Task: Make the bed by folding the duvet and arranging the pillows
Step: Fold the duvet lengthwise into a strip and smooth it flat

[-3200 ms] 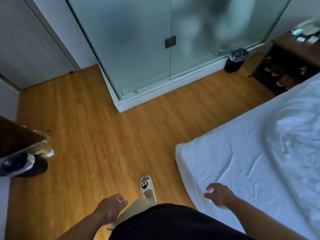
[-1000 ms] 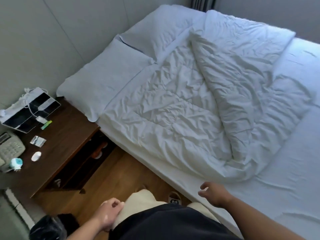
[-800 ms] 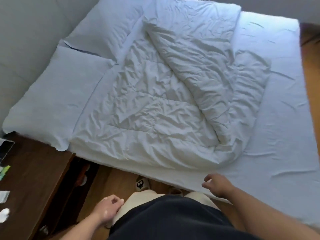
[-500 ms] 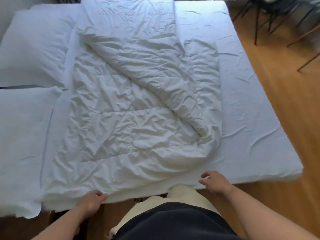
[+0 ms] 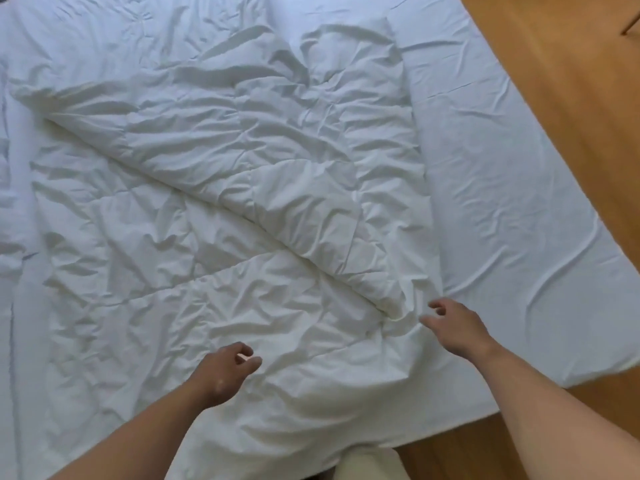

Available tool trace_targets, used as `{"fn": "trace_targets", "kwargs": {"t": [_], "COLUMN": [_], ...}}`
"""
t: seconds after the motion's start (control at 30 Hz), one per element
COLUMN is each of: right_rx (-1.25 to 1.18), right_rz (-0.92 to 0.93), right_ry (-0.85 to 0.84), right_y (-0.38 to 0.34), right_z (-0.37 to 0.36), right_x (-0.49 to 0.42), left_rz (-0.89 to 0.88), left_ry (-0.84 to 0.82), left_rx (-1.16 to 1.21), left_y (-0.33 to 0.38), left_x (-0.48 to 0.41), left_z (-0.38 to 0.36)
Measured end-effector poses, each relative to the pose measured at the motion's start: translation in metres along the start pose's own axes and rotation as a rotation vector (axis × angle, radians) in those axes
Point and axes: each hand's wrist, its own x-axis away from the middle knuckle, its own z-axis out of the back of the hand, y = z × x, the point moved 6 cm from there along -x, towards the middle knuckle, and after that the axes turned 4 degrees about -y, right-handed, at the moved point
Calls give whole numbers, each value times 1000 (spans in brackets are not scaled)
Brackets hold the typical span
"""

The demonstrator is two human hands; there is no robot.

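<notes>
Both your hands are out over the bed now, palms down, nothing in either of them. Your left hand (image 5: 225, 372) hovers low over the near part of the white duvet (image 5: 194, 258), its fingers (image 5: 247, 349) loosely curled with the thumb close to the forefinger, pinching no cloth that I can see. Your right hand (image 5: 453, 327) is further out, just beside the near end of the fold, its fingers (image 5: 438, 304) loosely bent and a little apart, thumb pointing left toward the crease. Whether that thumb touches the fabric, I cannot tell.

The duvet lies crumpled across the left and middle of the bed, reaching the near edge in front of you. Its far-right part is turned back over itself as a big flap (image 5: 263, 140), and the folded edge runs on a diagonal from the upper left down to a point just left of your right hand.

Right of the duvet, the bare fitted sheet (image 5: 502, 209) shows, wrinkled. Beyond the mattress corner comes the wooden floor (image 5: 571, 84). Down at the bottom edge, between your forearms, a bit of your cream garment (image 5: 367, 467) peeks in.
</notes>
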Motion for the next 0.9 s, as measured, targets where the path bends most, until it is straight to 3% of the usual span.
{"fn": "trace_targets", "kwargs": {"t": [0.17, 0.27, 0.33, 0.5, 0.7, 0.8, 0.9], "right_rx": [-47, -111, -168, -236, -273, -323, -314], "right_rz": [66, 88, 92, 89, 256, 394, 527], "right_ry": [212, 294, 316, 392, 387, 377, 294], "right_y": [-47, -62, -66, -62, -80, -105, -129], "right_z": [58, 67, 63, 48, 46, 46, 28], "right_x": [-119, -172, -197, -234, -224, -181, -128], "left_rz": [-168, -371, -465, -312, -316, -356, -421], "left_ry": [177, 476, 633, 441, 458, 420, 448], "left_rx": [-91, -88, -235, -527, -573, -446, -147], "left_y": [137, 212, 250, 269, 257, 257, 271], "left_x": [-107, -141, -156, -220, -232, -219, -189], "left_z": [37, 59, 62, 33, 29, 34, 51]}}
